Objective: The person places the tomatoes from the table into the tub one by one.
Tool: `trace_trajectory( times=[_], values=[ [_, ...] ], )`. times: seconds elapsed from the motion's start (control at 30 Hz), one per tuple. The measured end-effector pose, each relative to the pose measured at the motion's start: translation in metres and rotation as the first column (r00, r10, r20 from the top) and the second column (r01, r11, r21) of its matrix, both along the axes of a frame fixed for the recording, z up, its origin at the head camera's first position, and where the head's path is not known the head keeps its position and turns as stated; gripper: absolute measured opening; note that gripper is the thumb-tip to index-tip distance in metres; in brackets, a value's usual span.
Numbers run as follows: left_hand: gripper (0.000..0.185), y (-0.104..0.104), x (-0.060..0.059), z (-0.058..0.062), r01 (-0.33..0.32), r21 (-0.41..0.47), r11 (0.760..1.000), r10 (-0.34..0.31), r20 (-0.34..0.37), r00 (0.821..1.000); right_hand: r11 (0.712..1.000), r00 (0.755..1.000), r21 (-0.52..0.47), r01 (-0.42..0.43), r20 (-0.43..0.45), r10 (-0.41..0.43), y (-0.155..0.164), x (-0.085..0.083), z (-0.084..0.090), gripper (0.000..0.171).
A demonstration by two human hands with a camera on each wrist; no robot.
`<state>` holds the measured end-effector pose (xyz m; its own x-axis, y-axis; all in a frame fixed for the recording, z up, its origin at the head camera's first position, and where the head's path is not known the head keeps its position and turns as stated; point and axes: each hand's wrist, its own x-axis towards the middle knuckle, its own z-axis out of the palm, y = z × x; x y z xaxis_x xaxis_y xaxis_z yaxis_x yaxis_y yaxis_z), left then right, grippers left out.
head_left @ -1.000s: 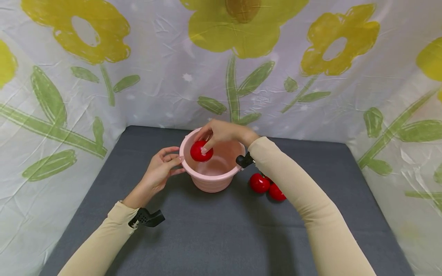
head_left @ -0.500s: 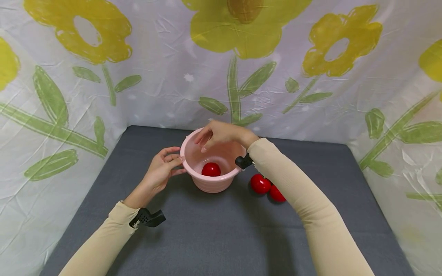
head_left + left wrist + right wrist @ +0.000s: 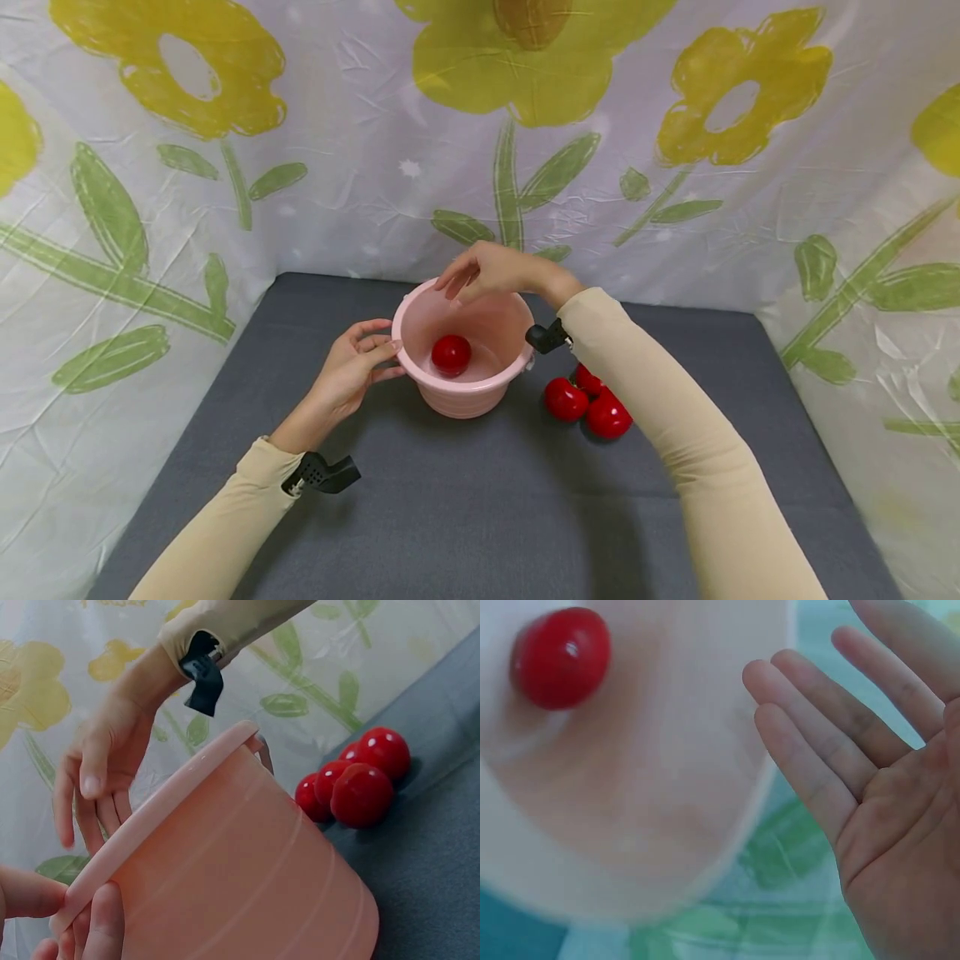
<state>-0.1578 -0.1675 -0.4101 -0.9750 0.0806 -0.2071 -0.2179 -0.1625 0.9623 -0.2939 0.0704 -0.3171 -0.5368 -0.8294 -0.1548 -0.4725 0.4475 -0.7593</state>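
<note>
Pink bucket (image 3: 465, 392), red balls (image 3: 588, 404) (one inside too), grey table (image 3: 480, 500), yellow-flowered white backdrop (image 3: 360, 150).

Your left hand (image 3: 347, 371) is curled, thumb and fingertips pinched together, wrist low, forearm angled in from lower left. Your right hand (image 3: 491, 272) is raised, palm down, fingers (image 3: 810, 712) straight and slightly spread, holding nothing. Right forearm comes in from lower right, wrist bent slightly down. Both arms wear beige sleeves (image 3: 660, 417) to the wrist. A black clip-on unit sits at each wrist: left (image 3: 324, 475), right (image 3: 547, 337).
</note>
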Motion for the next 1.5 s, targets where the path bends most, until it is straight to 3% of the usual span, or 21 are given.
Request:
trace_trajectory(
  times=[0.23,0.53,0.97,1.2,1.5],
  values=[
    [0.047,-0.001,0.000,0.000,0.001,0.016,1.000,-0.001,-0.002,1.000,0.994,0.995,-0.045,0.103,0.015,-0.102,0.038,-0.008,0.017,0.038],
    [0.051,-0.004,-0.002,-0.002,0.017,0.027,0.999,-0.018,0.016,1.000,0.965,0.964,-0.006,0.263,0.034,-0.263,0.106,-0.005,0.009,0.042],
    [0.047,-0.002,-0.002,-0.004,0.014,0.054,0.998,-0.014,0.001,1.000,0.898,0.899,0.067,0.434,0.035,-0.437,0.191,-0.001,-0.047,0.047],
    [0.047,-0.001,-0.001,-0.005,0.020,0.065,0.998,-0.020,-0.002,1.000,0.883,0.893,0.144,0.446,-0.010,-0.449,0.222,0.005,-0.077,0.053],
    [0.049,-0.001,-0.001,-0.007,0.016,0.075,0.997,-0.016,-0.001,1.000,0.880,0.885,0.154,0.448,0.059,-0.461,0.239,0.013,-0.105,0.055]
  ],
)
